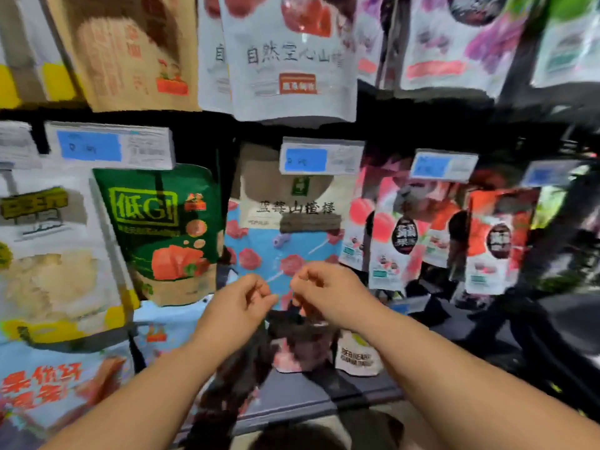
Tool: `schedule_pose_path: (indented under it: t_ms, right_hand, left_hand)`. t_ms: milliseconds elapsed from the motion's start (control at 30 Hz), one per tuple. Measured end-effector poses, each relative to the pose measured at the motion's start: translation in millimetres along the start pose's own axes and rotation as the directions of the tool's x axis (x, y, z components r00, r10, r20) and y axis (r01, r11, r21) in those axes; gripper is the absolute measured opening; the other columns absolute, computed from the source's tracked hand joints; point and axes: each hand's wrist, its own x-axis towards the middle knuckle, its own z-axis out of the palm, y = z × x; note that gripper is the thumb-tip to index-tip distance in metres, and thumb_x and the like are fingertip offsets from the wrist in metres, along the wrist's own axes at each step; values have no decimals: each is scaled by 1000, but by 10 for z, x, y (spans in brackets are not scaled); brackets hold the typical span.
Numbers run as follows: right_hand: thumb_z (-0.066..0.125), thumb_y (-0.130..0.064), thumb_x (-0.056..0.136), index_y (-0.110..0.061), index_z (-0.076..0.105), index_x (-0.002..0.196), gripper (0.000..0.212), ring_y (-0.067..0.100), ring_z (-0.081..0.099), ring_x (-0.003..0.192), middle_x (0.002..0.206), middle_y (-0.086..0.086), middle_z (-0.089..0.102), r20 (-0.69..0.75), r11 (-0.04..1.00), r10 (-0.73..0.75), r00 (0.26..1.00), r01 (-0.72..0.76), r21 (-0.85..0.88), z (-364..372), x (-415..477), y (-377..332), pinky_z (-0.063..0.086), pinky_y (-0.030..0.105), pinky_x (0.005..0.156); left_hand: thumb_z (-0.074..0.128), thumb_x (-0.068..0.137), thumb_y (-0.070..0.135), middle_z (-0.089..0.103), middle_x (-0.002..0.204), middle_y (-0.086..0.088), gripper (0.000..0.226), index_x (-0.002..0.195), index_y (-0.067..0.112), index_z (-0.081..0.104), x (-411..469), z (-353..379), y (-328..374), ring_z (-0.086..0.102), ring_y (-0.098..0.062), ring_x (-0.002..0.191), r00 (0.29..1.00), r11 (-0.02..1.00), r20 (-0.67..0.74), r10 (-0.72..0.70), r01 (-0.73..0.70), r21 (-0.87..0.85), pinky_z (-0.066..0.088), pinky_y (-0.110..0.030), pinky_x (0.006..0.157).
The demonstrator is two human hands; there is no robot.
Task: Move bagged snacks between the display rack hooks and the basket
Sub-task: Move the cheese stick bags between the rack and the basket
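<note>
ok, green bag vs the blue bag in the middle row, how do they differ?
The green bag is dark green with a tan base; the blue bag is beige on top, light blue below. The green bag hangs tilted, untouched; the left hand and right hand pinch the blue bag's lower edge. Both hang in the same row.

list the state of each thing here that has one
blue hawthorn bag: hanging on the rack, lower edge pinched
left hand: fingers curled, pinching blue hawthorn bag
right hand: fingers curled, pinching blue hawthorn bag
green low-GI bag: hanging, untouched
white hawthorn bag: hanging above, untouched
</note>
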Motion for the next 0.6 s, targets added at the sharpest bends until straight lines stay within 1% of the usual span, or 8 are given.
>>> schedule_pose_path:
  t_ms: [67, 133, 167, 200, 267, 400, 533, 600]
  right_hand:
    - [58, -28, 97, -22, 61, 77, 21, 14, 63, 73, 81, 4, 71, -73, 994, 36, 997, -44, -102, -494, -200, 220, 50, 31, 74]
    - [56, -29, 99, -8, 65, 86, 26, 22, 65, 81, 89, 10, 70, -189, 986, 101, 977, -123, -109, -1003, -440, 503, 52, 33, 79]
    - [55, -28, 100, -4, 65, 89, 28, 20, 65, 75, 85, 10, 69, -241, 983, 138, 961, -163, -89, -1232, -574, 642, 53, 27, 75]
    - [55, -27, 100, -4, 65, 89, 28, 14, 63, 67, 79, 7, 67, -285, 978, 176, 942, -201, -62, -1425, -699, 804, 50, 16, 65]
    - [55, -25, 100, -8, 63, 90, 22, 13, 64, 61, 77, 3, 67, -350, 964, 257, 901, -263, 32, -1713, -926, 1104, 43, 11, 50]
    - [57, -24, 99, -11, 62, 80, 23, 8, 62, 51, 65, -8, 64, -440, 936, 348, 828, -334, 112, -2083, -1236, 1636, 47, 20, 51]
    - [58, -25, 97, -17, 62, 75, 24, 20, 67, 66, 71, 1, 71, -516, 887, 432, 739, -452, 95, -2527, -1585, 2118, 53, 30, 61]
    - [58, -24, 97, -14, 63, 76, 24, 23, 69, 70, 73, 3, 72, -539, 838, 506, 673, -532, 122, -2800, -1851, 2398, 55, 37, 65]
  left_hand:
    - [71, 87, 17, 46, 58, 5, 21, 74, 20, 55, 107, 381, 268, 47, -3, 54, 996, 999, 76, 38, -37, -21, 35, -15, 55]
    - [69, 88, 15, 46, 61, 6, 25, 73, 25, 53, 195, 819, 599, 44, -6, 54, 985, 996, 152, 81, -76, -41, 35, -16, 56]
    - [69, 89, 16, 45, 62, 5, 26, 73, 26, 51, 220, 1041, 767, 43, -7, 56, 976, 994, 190, 103, -93, -61, 35, -20, 58]
    - [68, 89, 16, 43, 63, 4, 26, 72, 26, 51, 235, 1255, 925, 42, -10, 58, 965, 991, 231, 123, -106, -84, 35, -24, 60]
    - [67, 90, 18, 43, 64, 4, 21, 75, 23, 53, 243, 1650, 1240, 43, -14, 62, 939, 984, 302, 166, -135, -120, 35, -28, 65]
    - [66, 90, 28, 47, 66, 8, 17, 78, 26, 54, 236, 2244, 1900, 47, -13, 68, 896, 964, 363, 257, -210, -164, 33, -28, 63]
    - [66, 89, 29, 48, 66, 8, 21, 74, 30, 51, 228, 2745, 2478, 48, -12, 67, 824, 936, 443, 353, -306, -176, 33, -21, 59]
    - [67, 89, 26, 46, 64, 7, 26, 71, 31, 49, 189, 3020, 2741, 45, -9, 62, 763, 912, 500, 409, -327, -246, 35, -24, 61]
